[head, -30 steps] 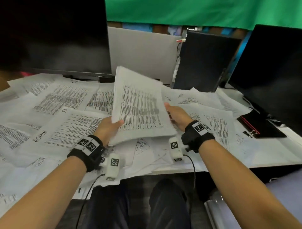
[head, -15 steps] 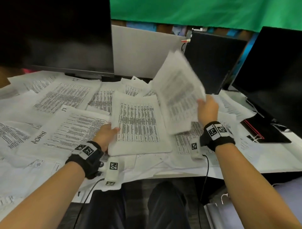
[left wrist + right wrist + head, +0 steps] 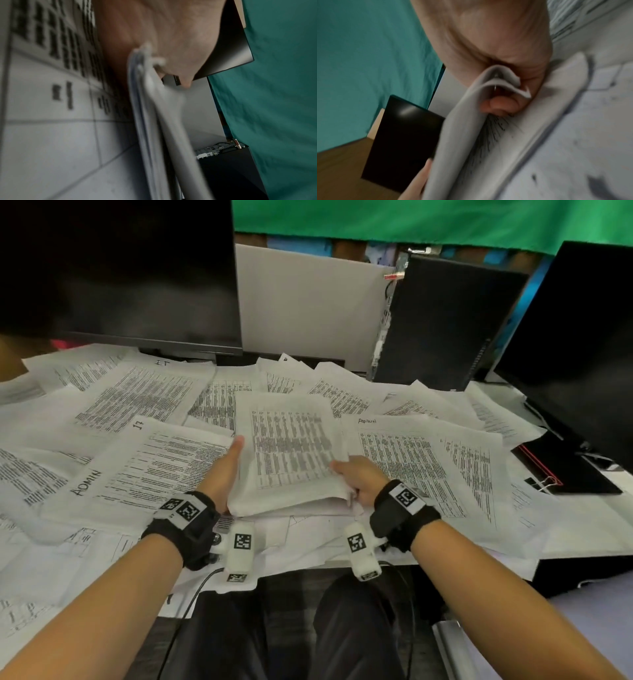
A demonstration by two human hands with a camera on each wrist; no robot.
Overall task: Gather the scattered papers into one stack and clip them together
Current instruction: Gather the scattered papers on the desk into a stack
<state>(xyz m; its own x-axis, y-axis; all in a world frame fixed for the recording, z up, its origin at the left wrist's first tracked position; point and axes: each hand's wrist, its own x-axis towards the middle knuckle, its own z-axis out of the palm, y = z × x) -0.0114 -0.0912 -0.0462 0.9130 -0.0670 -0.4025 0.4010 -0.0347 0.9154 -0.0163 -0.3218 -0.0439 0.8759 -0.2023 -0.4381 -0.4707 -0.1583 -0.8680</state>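
Note:
A stack of printed papers (image 3: 287, 453) lies at the middle of the desk on top of loose sheets. My left hand (image 3: 227, 470) grips its left edge, thumb on top. My right hand (image 3: 356, 479) grips its lower right corner. In the left wrist view the stack's edge (image 3: 149, 121) sits in the crook of the thumb. In the right wrist view the sheets (image 3: 489, 83) curl over my fingers (image 3: 498, 105). Scattered papers (image 3: 144, 402) cover the desk all around. A binder clip (image 3: 545, 484) lies at the right on a black notebook (image 3: 565, 470).
A dark monitor (image 3: 116, 268) stands at the back left and another (image 3: 582, 344) at the right. A black computer case (image 3: 442, 320) stands between them. Papers overhang the desk's front edge (image 3: 308, 563) above my lap.
Half a second ago my right hand held a bundle of sheets up to the right. That bundle now lies on the stack, and both hands hold the stack's sides.

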